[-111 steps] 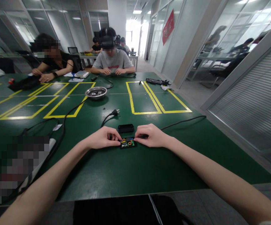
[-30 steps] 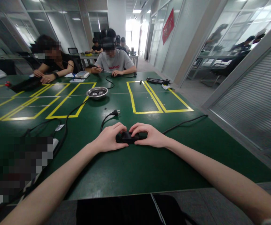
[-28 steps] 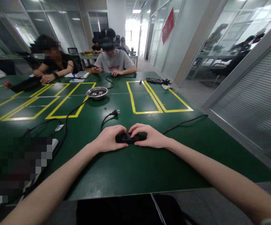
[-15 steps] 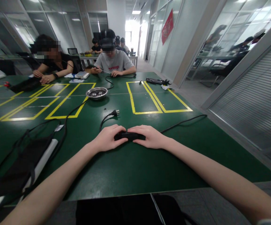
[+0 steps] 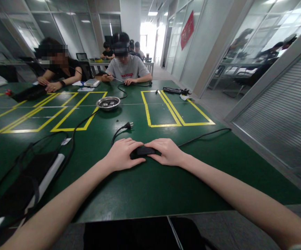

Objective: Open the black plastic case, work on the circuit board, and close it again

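Note:
Between my hands, just above or on the green table, is a black power adapter [image 5: 145, 150], a dark oblong block. My left hand [image 5: 123, 154] closes on its left end with the thumb below and the fingers over the top. The other end is in my right hand [image 5: 166, 152], held the same way. A black power cord [image 5: 116, 133] curves out beyond my left hand to a plug [image 5: 128, 125] with bare prongs. On the right, a thin black cable [image 5: 205, 137] runs from behind my right hand to the table's edge. My fingers hide both ends of the adapter.
A metal bowl [image 5: 108, 103] with small metal parts stands ahead. A white power strip [image 5: 48, 177] and a black flat item [image 5: 23, 187] lie at left among cables. Yellow tape [image 5: 163, 125] marks the table. A folded black tripod-like thing [image 5: 176, 91] lies far right. Two people sit opposite.
The adapter has turned slightly between my hands, and more of its broad face shows. My left hand's fingers have shifted a little to the right. Both hands stay in nearly the same place.

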Motion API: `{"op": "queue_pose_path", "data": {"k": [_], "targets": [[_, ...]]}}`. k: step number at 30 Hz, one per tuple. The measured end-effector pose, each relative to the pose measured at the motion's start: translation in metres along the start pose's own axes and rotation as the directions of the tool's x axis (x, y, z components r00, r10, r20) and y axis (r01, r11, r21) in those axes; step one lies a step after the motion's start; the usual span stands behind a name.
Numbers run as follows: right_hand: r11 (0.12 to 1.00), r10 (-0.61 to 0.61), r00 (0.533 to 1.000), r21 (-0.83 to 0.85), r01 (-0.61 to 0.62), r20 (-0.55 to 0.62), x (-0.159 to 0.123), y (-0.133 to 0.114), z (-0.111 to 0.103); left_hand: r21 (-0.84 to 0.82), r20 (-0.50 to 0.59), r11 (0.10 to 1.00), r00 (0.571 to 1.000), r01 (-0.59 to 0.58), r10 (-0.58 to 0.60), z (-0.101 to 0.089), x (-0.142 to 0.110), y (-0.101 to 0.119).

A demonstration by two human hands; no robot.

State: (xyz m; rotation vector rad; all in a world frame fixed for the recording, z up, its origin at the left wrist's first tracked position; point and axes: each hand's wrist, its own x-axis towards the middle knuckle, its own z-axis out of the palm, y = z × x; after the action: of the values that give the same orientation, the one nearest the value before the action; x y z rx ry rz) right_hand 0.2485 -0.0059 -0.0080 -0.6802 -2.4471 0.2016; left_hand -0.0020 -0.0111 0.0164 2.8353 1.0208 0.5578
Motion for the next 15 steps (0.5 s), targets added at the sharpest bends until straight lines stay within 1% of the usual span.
{"op": "queue_pose_path", "data": {"k": [2,4,7,10,12,15], "targets": [[0.998,-0.063,0.997,-0.029,0.062,-0.045,-0.0013,-0.0003,0.0012,-0.021,-0.015,1.000,1.000,0.006,-0.006,0.0024,0.0001,0.0024],[0.991,-0.117,0.991,-0.075,0.112,-0.065,-0.0021,-0.0008,0.0013,-0.060,-0.025,0.997,0.999,0.041,-0.043,0.0053,0.0001,0.0029],[0.986,-0.116,0.992,-0.127,0.110,-0.041,-0.0021,-0.0016,0.0001,-0.161,0.003,0.983,0.996,0.091,-0.091,0.0084,-0.0006,0.0010],[0.996,-0.044,0.999,-0.078,0.044,-0.008,-0.0009,-0.0026,-0.0015,-0.257,0.025,0.960,0.994,0.109,-0.107,0.0084,-0.0014,-0.0015],[1.000,0.017,1.000,-0.013,-0.017,0.003,0.0003,-0.0036,-0.0030,-0.284,0.012,0.954,0.996,0.093,-0.093,0.0069,-0.0015,-0.0024],[0.975,0.191,0.981,0.110,-0.193,0.028,0.0021,-0.0053,-0.0054,-0.269,-0.005,0.961,0.998,0.057,-0.060,0.0045,-0.0005,-0.0017]]}}
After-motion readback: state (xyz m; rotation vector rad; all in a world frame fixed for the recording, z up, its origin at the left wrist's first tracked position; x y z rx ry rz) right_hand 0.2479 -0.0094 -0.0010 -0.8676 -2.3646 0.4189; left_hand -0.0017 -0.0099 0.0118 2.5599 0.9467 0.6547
